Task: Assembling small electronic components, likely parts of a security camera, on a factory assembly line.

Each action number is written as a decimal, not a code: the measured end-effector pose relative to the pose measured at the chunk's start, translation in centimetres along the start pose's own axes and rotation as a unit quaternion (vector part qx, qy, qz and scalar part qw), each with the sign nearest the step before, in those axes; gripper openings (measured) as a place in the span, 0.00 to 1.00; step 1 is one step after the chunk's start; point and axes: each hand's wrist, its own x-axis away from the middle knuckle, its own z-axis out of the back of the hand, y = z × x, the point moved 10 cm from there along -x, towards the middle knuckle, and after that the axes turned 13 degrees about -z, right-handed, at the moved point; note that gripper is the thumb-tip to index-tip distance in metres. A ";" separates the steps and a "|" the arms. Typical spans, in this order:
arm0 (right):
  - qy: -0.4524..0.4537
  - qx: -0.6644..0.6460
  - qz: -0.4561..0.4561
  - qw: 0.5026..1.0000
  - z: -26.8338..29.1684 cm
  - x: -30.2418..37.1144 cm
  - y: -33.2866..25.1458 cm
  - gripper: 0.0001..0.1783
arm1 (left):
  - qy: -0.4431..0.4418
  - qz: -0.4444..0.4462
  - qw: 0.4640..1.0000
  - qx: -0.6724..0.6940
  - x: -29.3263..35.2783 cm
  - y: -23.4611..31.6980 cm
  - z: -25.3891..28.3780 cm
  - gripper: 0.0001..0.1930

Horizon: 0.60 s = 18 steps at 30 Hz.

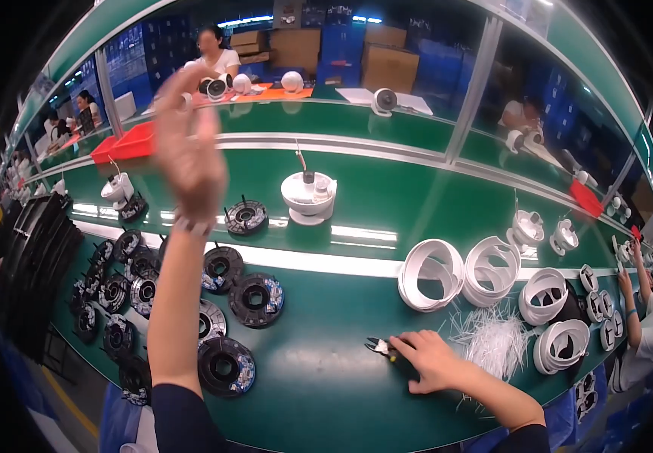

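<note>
My left hand [190, 143] is raised over the far left part of the bench, blurred by motion. Its fingers look stretched and apart from the thumb, with nothing visible between them. Low on the green worktop, my right hand [432, 361] closes over dark-handled side cutters [378, 346], whose jaws point left. Just right of that hand lies a heap of thin clear plastic strips [492, 340]. Round black camera bases with circuit boards, such as this black base [256, 300], spread beneath and around my left forearm. A white camera housing [308, 198] with an upright cable stands beyond, between my hands.
White ring-shaped covers [430, 275] stand in stacks at the right. Along the far belt sit more white housings [528, 228]. A red tray [134, 140] lies behind my left hand. Stacked black trays [35, 249] border the left side. Other people work across the bench and at the right.
</note>
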 end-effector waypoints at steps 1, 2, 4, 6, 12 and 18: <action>0.058 0.025 -0.013 0.998 0.7 0.5 -0.5 0.36 | -0.044 0.076 0.996 0.021 2.6 -3.2 -1.8 0.16; 0.051 0.023 -0.011 0.998 -0.1 0.7 -0.8 0.36 | -0.070 0.151 0.985 0.046 5.1 -5.8 -3.0 0.14; 0.150 0.093 -0.008 0.984 0.1 1.6 -0.8 0.29 | -0.187 0.241 0.952 -0.010 10.3 -9.3 -5.1 0.12; 0.166 0.072 -0.003 0.984 0.5 2.7 -0.3 0.24 | -0.255 0.234 0.938 -0.027 14.4 -10.8 -7.6 0.08; 0.198 -0.023 0.002 0.980 2.6 4.0 -0.8 0.18 | -0.276 0.268 0.921 0.057 16.6 -8.5 -11.8 0.08; 0.267 -0.527 -0.058 0.805 14.3 0.9 2.2 0.05 | -0.363 0.315 0.797 0.366 15.9 5.8 -14.7 0.17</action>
